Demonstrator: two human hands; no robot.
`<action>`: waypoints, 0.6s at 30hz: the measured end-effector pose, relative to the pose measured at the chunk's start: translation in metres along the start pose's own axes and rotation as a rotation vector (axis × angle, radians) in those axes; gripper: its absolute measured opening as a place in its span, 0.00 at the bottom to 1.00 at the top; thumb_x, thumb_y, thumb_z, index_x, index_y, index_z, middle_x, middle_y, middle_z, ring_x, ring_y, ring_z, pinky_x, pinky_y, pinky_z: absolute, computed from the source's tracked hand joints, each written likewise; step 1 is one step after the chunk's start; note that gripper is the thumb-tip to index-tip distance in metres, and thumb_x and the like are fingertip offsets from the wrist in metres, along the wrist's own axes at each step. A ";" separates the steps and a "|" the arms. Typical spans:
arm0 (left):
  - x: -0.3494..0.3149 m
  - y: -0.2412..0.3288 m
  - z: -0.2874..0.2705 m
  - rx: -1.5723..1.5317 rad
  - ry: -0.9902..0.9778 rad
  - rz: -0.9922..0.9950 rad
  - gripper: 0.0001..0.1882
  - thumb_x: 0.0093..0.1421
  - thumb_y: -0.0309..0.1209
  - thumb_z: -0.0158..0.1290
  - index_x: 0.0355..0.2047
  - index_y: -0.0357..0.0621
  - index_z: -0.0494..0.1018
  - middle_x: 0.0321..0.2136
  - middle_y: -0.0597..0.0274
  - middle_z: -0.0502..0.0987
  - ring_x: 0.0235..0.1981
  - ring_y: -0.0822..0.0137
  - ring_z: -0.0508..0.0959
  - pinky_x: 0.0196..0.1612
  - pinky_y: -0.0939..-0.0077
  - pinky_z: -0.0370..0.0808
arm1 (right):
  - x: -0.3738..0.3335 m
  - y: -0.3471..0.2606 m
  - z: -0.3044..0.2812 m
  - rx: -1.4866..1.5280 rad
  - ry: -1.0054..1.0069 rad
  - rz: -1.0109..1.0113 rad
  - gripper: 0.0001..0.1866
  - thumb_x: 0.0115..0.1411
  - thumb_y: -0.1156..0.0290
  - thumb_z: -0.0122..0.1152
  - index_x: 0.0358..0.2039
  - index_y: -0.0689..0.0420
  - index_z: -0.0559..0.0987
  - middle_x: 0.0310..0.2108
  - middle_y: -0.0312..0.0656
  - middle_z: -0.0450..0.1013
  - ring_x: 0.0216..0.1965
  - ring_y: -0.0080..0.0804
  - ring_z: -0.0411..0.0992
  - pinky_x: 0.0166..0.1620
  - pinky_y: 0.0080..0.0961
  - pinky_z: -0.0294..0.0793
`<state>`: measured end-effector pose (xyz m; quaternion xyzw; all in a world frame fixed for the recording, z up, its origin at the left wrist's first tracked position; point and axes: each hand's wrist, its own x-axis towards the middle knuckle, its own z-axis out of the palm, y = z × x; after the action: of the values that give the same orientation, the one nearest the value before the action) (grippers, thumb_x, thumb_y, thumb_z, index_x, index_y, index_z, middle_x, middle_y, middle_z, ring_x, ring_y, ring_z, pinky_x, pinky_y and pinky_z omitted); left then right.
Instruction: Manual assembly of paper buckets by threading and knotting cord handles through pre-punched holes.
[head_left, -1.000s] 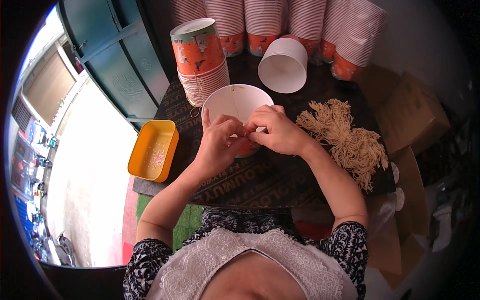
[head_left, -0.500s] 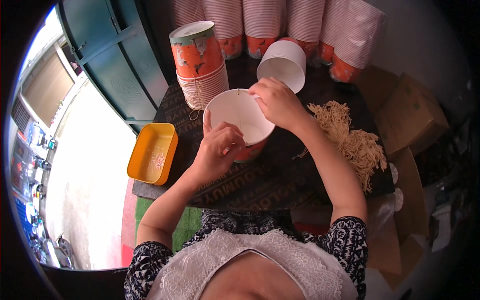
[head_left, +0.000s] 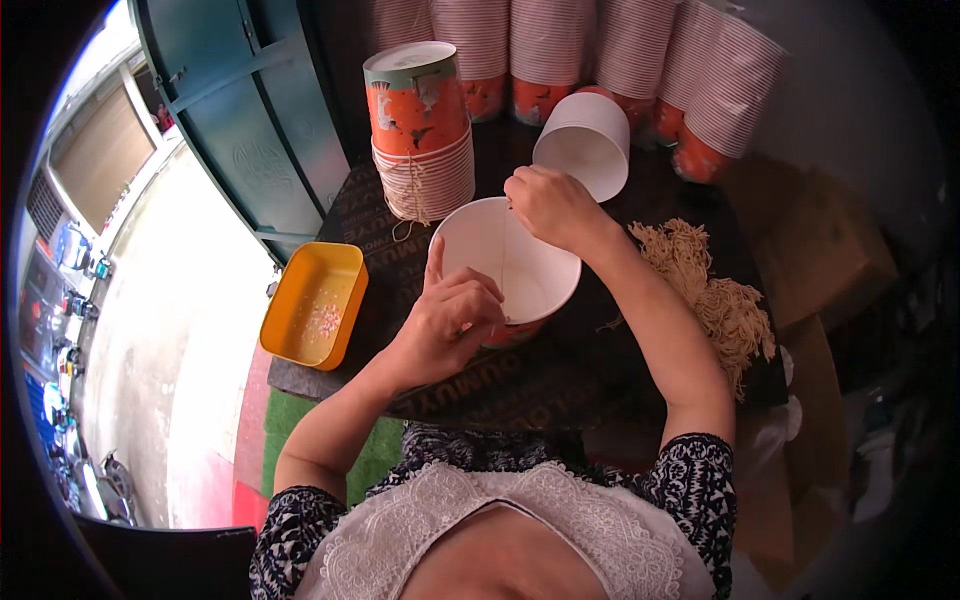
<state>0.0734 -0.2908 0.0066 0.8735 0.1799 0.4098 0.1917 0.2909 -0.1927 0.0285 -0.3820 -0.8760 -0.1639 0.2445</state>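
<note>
A white-lined paper bucket (head_left: 540,280) with an orange printed outside stands upright on the dark table in front of me. My left hand (head_left: 448,325) is at its near left rim, index finger raised along the wall and the other fingers closed at the edge. At the far rim, my right hand (head_left: 560,208) pinches one end of a thin beige string (head_left: 503,255). This string runs down across the bucket's mouth to my left fingers, which appear to hold its other part; the exact grip there is partly hidden.
A beige string bundle (head_left: 705,300) lies to the right. At the left sits a yellow tray (head_left: 345,310) with small pale bits. Behind are a tall upside-down bucket stack (head_left: 422,130), a bucket on its side (head_left: 590,140) and several wrapped stacks (head_left: 545,50). Cardboard (head_left: 830,240) stands at right.
My right hand has risen slightly off the far rim and now pulls the string straighter. The left hand stays at the near rim. The whole view has shifted a little.
</note>
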 end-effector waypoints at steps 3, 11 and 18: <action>0.000 0.000 -0.001 0.003 -0.009 0.005 0.11 0.48 0.15 0.55 0.25 0.48 0.70 0.28 0.68 0.75 0.39 0.68 0.77 0.67 0.41 0.33 | 0.000 0.002 0.000 -0.029 -0.001 -0.037 0.03 0.54 0.75 0.52 0.25 0.59 0.74 0.28 0.45 0.72 0.35 0.43 0.74 0.40 0.35 0.75; -0.005 -0.002 -0.007 0.014 -0.019 -0.015 0.10 0.49 0.16 0.57 0.25 0.48 0.71 0.27 0.69 0.74 0.39 0.69 0.77 0.67 0.42 0.32 | 0.000 0.013 -0.002 0.267 -0.052 0.139 0.06 0.53 0.74 0.52 0.24 0.62 0.75 0.28 0.51 0.75 0.33 0.51 0.74 0.37 0.42 0.73; -0.007 -0.002 -0.010 -0.041 -0.018 -0.039 0.11 0.47 0.14 0.54 0.24 0.48 0.70 0.27 0.67 0.73 0.41 0.68 0.77 0.67 0.42 0.31 | 0.005 0.026 -0.012 0.531 -0.218 0.341 0.08 0.51 0.72 0.55 0.24 0.64 0.79 0.23 0.51 0.76 0.26 0.42 0.76 0.32 0.34 0.74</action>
<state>0.0608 -0.2908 0.0067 0.8692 0.1868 0.4019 0.2193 0.3117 -0.1784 0.0441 -0.4615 -0.8325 0.1552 0.2644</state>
